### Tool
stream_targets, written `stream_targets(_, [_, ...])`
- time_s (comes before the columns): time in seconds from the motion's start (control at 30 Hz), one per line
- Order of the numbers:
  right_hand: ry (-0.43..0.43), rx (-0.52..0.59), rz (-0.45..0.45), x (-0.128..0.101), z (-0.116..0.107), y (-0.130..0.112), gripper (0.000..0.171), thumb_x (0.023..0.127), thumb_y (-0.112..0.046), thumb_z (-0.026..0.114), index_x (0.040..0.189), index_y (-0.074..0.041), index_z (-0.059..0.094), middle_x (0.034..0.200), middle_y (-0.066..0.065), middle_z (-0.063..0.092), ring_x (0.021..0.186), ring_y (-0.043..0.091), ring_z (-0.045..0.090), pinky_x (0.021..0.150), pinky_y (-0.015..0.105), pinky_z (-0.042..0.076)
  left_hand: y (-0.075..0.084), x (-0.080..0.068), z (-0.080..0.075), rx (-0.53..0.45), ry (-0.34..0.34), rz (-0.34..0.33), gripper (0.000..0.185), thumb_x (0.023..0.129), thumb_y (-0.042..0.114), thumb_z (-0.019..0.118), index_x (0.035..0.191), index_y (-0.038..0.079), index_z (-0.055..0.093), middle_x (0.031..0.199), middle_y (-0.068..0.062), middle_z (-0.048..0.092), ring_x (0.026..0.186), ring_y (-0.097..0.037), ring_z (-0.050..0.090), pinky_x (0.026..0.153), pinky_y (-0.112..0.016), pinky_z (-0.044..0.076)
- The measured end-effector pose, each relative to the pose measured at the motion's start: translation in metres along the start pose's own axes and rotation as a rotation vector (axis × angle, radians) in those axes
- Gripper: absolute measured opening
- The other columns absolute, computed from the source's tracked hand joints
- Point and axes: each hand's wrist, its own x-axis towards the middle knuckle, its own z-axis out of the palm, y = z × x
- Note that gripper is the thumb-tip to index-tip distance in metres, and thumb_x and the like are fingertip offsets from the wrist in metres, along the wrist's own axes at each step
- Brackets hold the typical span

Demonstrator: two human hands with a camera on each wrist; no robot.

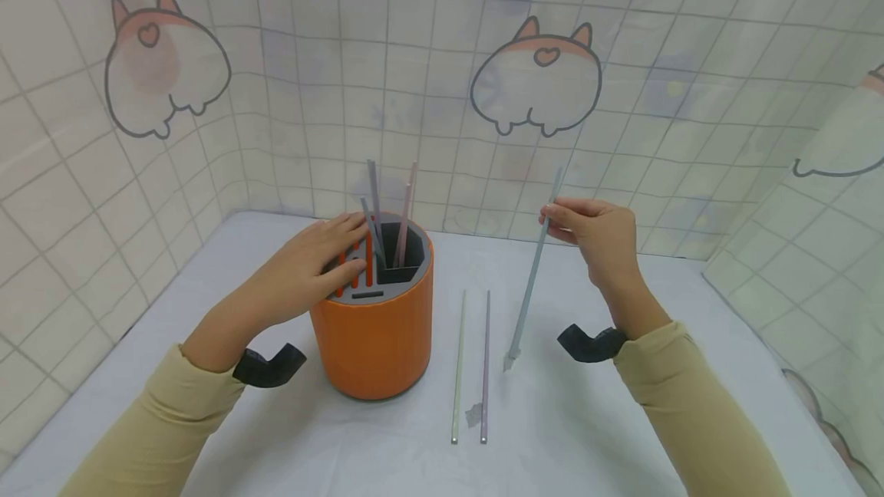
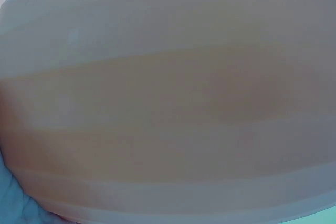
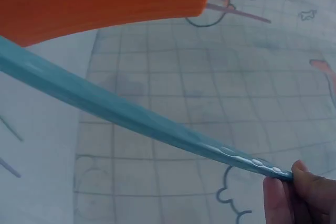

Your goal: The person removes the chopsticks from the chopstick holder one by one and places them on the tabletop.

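Observation:
My right hand point(image 1: 587, 232) pinches a light blue chopstick point(image 1: 532, 278) near its upper end, between thumb and fingers. The stick slants down toward the table, with a small pale scrap at its lower tip; the right wrist view shows the pinched end point(image 3: 262, 166) too. On the left, my left hand point(image 1: 318, 255) rests over the slotted top of an orange utensil holder point(image 1: 376, 347), fingers extended. Several chopsticks point(image 1: 405, 213) stand in the holder's open compartment. A blurred curved surface point(image 2: 168, 103) fills the left wrist view, hiding the hand's work.
On the white table point(image 1: 552, 420), a pale green chopstick point(image 1: 459, 366) and a purple chopstick point(image 1: 486, 366) lie side by side, right of the holder. A small grey patch point(image 1: 473, 415) lies beside the purple one. Behind hangs a gridded, cartoon-printed cloth point(image 1: 428, 98).

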Motion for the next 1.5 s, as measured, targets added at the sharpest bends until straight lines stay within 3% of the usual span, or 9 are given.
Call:
stream_targets(0.17, [-0.081,-0.175,0.148,-0.005,-0.006,0.033,0.043,0.09,-0.017,0.074,0.121,0.011,0.064,0.079,-0.015,0.074,0.077,0.001,0.073,0.077,0.018,0.06,0.001,0.0,0.001,-0.006,-0.004,-0.002,0.062,0.105,0.04,0.045,0.157,0.008,0.03,0.167,-0.01,0.02,0.156,-0.033,0.012,0.127,-0.054,0.007])
stream_targets(0.27, [-0.112,-0.211,0.251,-0.007,-0.006,0.051,0.046,0.091,-0.018,0.072,0.125,0.011,0.062,0.08,-0.014,0.073,0.077,0.0,0.072,0.078,0.018,0.06,0.002,0.001,0.0,-0.009,0.0,0.004,0.062,0.105,0.039,0.045,0.156,0.007,0.031,0.167,-0.01,0.02,0.156,-0.033,0.012,0.128,-0.054,0.007])
stream_targets(0.43, [-0.126,-0.179,0.399,-0.01,-0.005,0.079,0.044,0.091,-0.015,0.073,0.126,0.01,0.063,0.084,-0.007,0.075,0.076,0.003,0.073,0.076,0.018,0.06,0.002,0.001,0.0,-0.007,0.003,0.007,0.062,0.105,0.039,0.045,0.156,0.007,0.031,0.167,-0.01,0.02,0.156,-0.033,0.012,0.128,-0.054,0.008])
stream_targets(0.6, [-0.137,-0.207,0.47,-0.014,-0.003,0.101,0.042,0.091,-0.015,0.073,0.125,0.009,0.064,0.089,-0.002,0.077,0.074,0.003,0.072,0.072,0.016,0.06,0.001,0.001,0.0,-0.001,0.003,0.003,0.062,0.105,0.039,0.045,0.156,0.008,0.031,0.167,-0.009,0.02,0.156,-0.032,0.012,0.128,-0.054,0.007])
stream_targets(0.83, [-0.124,-0.228,0.502,-0.017,0.0,0.127,0.037,0.09,-0.01,0.073,0.12,0.011,0.065,0.089,0.004,0.077,0.069,0.004,0.07,0.068,0.017,0.06,0.001,0.0,0.0,-0.002,0.005,0.007,0.061,0.105,0.039,0.044,0.156,0.008,0.032,0.166,-0.009,0.021,0.156,-0.032,0.012,0.128,-0.054,0.008])
stream_targets(1.03, [-0.086,-0.257,0.517,-0.021,0.004,0.141,0.034,0.089,-0.006,0.073,0.117,0.013,0.067,0.078,0.0,0.074,0.06,0.002,0.066,0.061,0.015,0.058,0.001,0.0,0.0,0.003,0.007,0.002,0.061,0.105,0.039,0.044,0.156,0.009,0.032,0.166,-0.009,0.021,0.156,-0.032,0.013,0.128,-0.054,0.008])
stream_targets(1.27, [-0.085,-0.288,0.524,-0.02,0.004,0.156,0.033,0.089,-0.008,0.074,0.115,0.011,0.068,0.076,-0.002,0.073,0.057,0.001,0.066,0.059,0.014,0.057,0.0,0.001,0.001,0.003,0.011,0.005,0.061,0.105,0.039,0.045,0.156,0.008,0.032,0.166,-0.009,0.022,0.156,-0.033,0.013,0.128,-0.054,0.008])
stream_targets(1.5, [-0.113,-0.511,0.409,-0.013,0.002,0.155,0.022,0.086,-0.011,0.076,0.099,0.008,0.075,0.068,0.004,0.073,0.054,0.004,0.066,0.057,0.017,0.057,0.001,0.001,0.0,0.001,0.008,0.007,0.06,0.105,0.038,0.045,0.156,0.007,0.032,0.166,-0.01,0.022,0.156,-0.032,0.013,0.128,-0.054,0.008])
